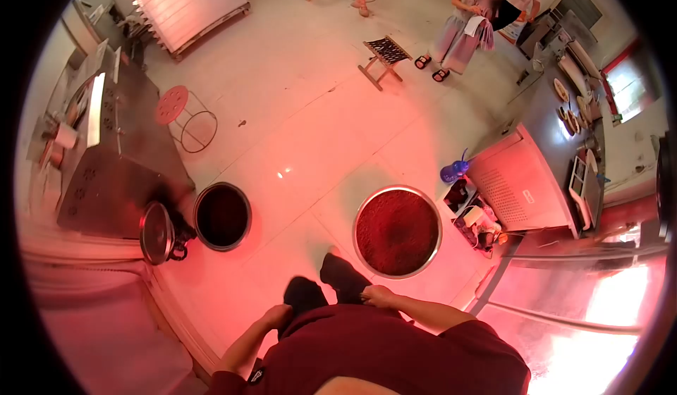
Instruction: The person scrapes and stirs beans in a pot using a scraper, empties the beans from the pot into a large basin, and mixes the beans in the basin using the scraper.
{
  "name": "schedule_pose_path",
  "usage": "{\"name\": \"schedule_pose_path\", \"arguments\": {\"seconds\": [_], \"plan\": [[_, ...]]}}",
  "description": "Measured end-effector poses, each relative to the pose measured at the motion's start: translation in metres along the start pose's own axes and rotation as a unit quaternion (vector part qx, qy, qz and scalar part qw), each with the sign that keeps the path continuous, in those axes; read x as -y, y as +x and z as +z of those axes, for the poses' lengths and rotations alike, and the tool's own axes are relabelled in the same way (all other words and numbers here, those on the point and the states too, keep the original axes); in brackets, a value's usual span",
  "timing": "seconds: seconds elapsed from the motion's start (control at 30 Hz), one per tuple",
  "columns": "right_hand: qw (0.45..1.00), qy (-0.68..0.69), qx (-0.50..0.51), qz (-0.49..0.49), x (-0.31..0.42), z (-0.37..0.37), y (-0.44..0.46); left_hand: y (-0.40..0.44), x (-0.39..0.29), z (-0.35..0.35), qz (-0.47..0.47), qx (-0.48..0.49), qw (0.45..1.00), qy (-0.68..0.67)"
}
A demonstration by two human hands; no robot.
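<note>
My left hand [277,316] is closed at the side of my dark trousers [305,293], seeming to pinch their cloth. On the other side, my right hand [379,296] has its fingers curled on the trouser cloth by the hem of my dark red shirt [352,331]. A wide metal basin [438,215] full of reddish, crumbly-looking material [396,231] stands on the floor just beyond my right hand. Ahead of my left hand is a dark bucket [247,234]; its inside is too dark to make out. Beside it leans a round, lid-like metal object [156,233].
A round red stool [173,105] and a folding stool [386,51] stand on the tiled floor. Counters flank me: a metal one [116,152] left, a white cabinet [525,180] right. A blue spray bottle [454,171] stands near the basin. A person [462,28] stands farther off.
</note>
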State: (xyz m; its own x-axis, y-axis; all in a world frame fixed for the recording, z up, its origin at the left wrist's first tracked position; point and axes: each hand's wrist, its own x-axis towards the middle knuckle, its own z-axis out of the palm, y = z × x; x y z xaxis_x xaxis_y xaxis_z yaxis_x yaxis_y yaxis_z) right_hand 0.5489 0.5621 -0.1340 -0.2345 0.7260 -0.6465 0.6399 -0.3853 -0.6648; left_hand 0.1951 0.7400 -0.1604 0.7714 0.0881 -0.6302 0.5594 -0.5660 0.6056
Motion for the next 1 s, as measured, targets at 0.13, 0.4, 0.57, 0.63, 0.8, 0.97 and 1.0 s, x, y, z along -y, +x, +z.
{"name": "schedule_pose_path", "arguments": {"seconds": [0.13, 0.4, 0.57, 0.63, 0.8, 0.97, 1.0], "plan": [[0.978, 0.176, -0.041, 0.104, -0.019, -0.069, 0.014, 0.058, -0.017, -0.126, 0.011, -0.112, 0.99, -0.087], [0.928, 0.322, -0.141, 0.126, -0.036, -0.204, 0.109, 0.148, -0.001, -0.358, 0.003, 0.118, 0.895, -0.431], [0.939, 0.243, -0.18, 0.163, -0.027, -0.33, 0.18, 0.262, 0.041, -0.518, -0.06, 0.244, 0.901, -0.354], [0.857, 0.442, -0.22, 0.148, -0.016, -0.367, 0.194, 0.266, 0.055, -0.575, -0.049, 0.226, 0.943, -0.238], [0.758, 0.643, 0.024, 0.105, -0.009, -0.461, 0.173, 0.348, 0.057, -0.682, -0.023, 0.253, 0.954, -0.158], [0.58, 0.803, 0.001, 0.136, -0.064, -0.544, 0.241, 0.456, 0.072, -0.764, -0.069, 0.273, 0.953, -0.111], [0.606, 0.786, 0.031, 0.116, -0.089, -0.579, 0.254, 0.482, 0.085, -0.771, -0.033, 0.269, 0.96, -0.072]]}}
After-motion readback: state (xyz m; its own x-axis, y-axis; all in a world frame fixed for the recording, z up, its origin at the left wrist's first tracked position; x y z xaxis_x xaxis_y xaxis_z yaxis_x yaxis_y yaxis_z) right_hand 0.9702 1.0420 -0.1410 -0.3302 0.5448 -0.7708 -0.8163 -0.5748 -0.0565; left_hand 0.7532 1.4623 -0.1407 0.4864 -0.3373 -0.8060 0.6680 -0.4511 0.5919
